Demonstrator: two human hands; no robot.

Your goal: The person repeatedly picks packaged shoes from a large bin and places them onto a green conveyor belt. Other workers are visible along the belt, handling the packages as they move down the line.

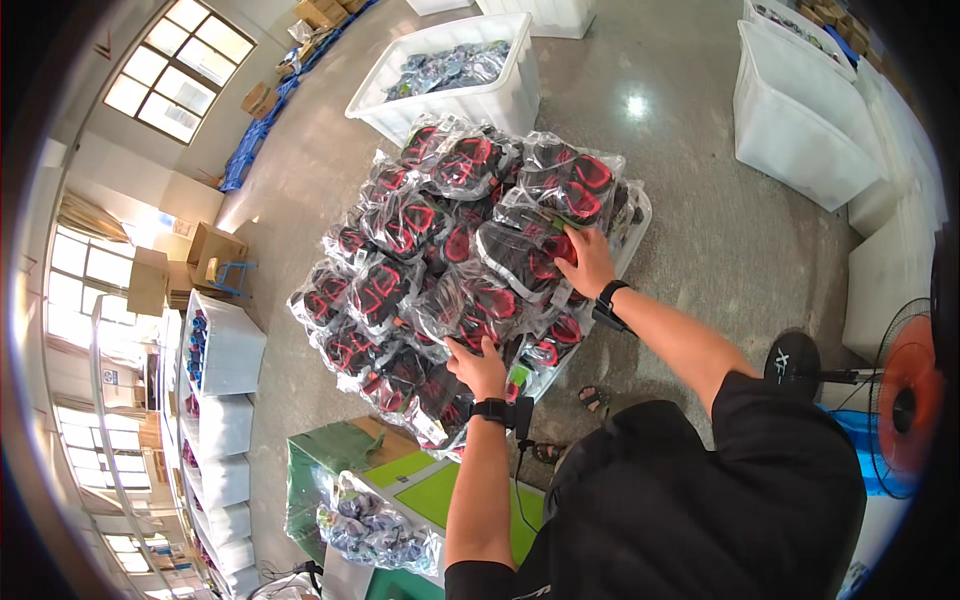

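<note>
A big heap of black shoes with red insides, packed in clear plastic bags (405, 222), lies in front of me. At its right side my right hand (590, 262) grips one bagged pair of shoes (512, 255), thumb and fingers pressed on its near end. My left hand (480, 368) is at the near side of the heap. Its thumb and fingers hold the edge of another bagged pair of shoes (468, 305); the fingertips are partly hidden by the plastic. Dark bands sit on both wrists, and a cable hangs from the left one.
Under the heap a pale tray edge (640, 215) shows. Beyond stands a white bin (440, 105) of bagged items. More white bins (800, 115) are at right, near a red fan (908, 400). Bagged blue items (375, 525) lie near left, beside a green-covered box (320, 460). White containers (225, 345) line the left.
</note>
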